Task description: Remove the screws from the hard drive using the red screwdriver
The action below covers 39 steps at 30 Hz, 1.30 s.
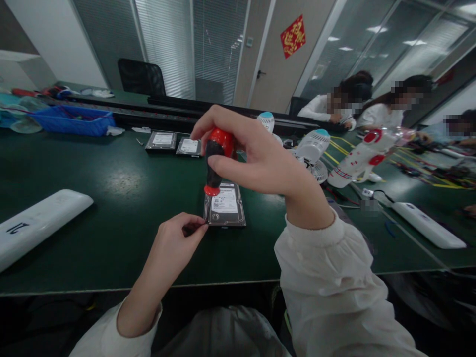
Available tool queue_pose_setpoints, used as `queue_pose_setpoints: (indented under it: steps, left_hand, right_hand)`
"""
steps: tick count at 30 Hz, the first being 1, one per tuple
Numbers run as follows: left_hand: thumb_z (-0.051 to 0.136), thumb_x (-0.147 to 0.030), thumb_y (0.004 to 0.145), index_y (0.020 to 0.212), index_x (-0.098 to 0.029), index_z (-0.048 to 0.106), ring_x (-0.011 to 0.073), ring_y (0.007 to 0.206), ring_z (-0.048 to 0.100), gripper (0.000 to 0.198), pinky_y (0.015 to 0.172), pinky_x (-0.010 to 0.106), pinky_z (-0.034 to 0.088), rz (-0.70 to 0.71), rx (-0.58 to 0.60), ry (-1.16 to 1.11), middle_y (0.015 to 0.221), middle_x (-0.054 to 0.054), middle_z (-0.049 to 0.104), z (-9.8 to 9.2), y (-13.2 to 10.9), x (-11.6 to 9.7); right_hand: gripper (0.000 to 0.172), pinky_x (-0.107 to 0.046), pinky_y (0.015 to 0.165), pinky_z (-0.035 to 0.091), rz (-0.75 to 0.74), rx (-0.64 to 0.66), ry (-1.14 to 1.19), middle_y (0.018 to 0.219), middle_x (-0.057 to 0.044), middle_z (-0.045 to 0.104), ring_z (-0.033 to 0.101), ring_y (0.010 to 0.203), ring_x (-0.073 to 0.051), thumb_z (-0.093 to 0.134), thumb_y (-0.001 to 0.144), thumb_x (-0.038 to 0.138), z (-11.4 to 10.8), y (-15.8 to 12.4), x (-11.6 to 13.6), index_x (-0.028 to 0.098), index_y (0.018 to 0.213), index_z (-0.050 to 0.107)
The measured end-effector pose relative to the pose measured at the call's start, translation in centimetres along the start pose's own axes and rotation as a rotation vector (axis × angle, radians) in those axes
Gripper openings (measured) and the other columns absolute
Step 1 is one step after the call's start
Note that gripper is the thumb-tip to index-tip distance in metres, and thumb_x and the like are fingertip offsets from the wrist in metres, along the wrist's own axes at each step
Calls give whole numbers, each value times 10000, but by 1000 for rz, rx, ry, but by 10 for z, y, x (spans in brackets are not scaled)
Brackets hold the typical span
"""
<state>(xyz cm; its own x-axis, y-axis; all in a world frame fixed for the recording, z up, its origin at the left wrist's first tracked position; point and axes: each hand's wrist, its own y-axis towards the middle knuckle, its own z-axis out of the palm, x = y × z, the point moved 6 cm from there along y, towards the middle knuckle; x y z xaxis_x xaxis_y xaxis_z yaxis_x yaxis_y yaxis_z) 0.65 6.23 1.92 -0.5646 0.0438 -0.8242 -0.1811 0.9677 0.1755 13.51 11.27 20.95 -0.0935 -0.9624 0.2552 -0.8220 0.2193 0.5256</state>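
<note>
A hard drive [224, 204] with a white label lies flat on the green table in front of me. Wrapped around the red and black handle of a screwdriver [213, 171], my right hand [256, 153] holds it upright over the drive's left side. The thin shaft runs down to the drive's near left corner. There, the thumb and forefinger of my left hand [178, 238] are pinched together, touching the corner beside the tip. Whatever sits between those fingers is too small to make out.
Two more hard drives, a left one [161, 141] and a right one [189, 147], lie farther back. A blue basket [74, 121], white power banks or similar cases [44, 223], small fans [314, 146] and a white-red bottle [362, 156] stand around. Several people sit at right.
</note>
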Motion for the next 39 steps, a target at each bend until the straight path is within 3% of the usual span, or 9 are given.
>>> queue_pose_setpoints:
  steps: [10, 15, 21, 26, 32, 39]
  left_hand:
    - [677, -383, 839, 887, -203, 766, 205, 731, 681, 206, 695, 331, 530, 9, 3, 11, 837, 41, 754, -1, 1, -1]
    - [673, -399, 836, 893, -206, 765, 198, 714, 672, 221, 689, 329, 529, -1, 4, -6, 830, 37, 750, 0, 0, -1]
    - [679, -392, 826, 885, -203, 766, 202, 731, 676, 216, 693, 331, 527, -12, 6, -7, 834, 38, 750, 0, -1, -1]
    - [684, -390, 821, 881, -204, 766, 205, 724, 677, 212, 689, 333, 531, -10, -3, -14, 831, 40, 752, -1, -1, -1]
    - [686, -372, 817, 870, -212, 772, 205, 720, 677, 189, 701, 333, 539, 5, -6, -17, 826, 38, 754, 0, 1, 1]
    - [682, -358, 835, 887, -219, 772, 198, 725, 668, 173, 694, 324, 532, 21, 5, 13, 836, 30, 747, 0, 2, 1]
  right_hand:
    - [158, -298, 858, 496, 49, -41, 13, 1008, -29, 601, 534, 876, -113, 469, 922, 163, -2, 0, -3, 139, 1050, 558]
    - [139, -272, 806, 492, 60, -50, -6, 993, -28, 610, 532, 859, -112, 499, 968, 274, -4, 0, -4, 158, 999, 569]
    - [193, -286, 832, 499, 54, -36, 11, 1017, -30, 601, 541, 868, -111, 439, 921, 157, -2, -1, -2, 140, 1071, 558]
    - [147, -291, 843, 500, 47, -66, -15, 1015, -35, 614, 543, 880, -117, 476, 959, 238, -2, -1, -3, 150, 1037, 564]
    - [216, -323, 851, 509, 43, -24, -29, 1033, -46, 623, 573, 912, -140, 442, 908, 151, -1, -2, -3, 144, 1096, 549]
    - [146, -335, 880, 520, 37, -86, -31, 1050, -48, 634, 590, 921, -140, 513, 922, 174, 1, 0, -7, 167, 1063, 550]
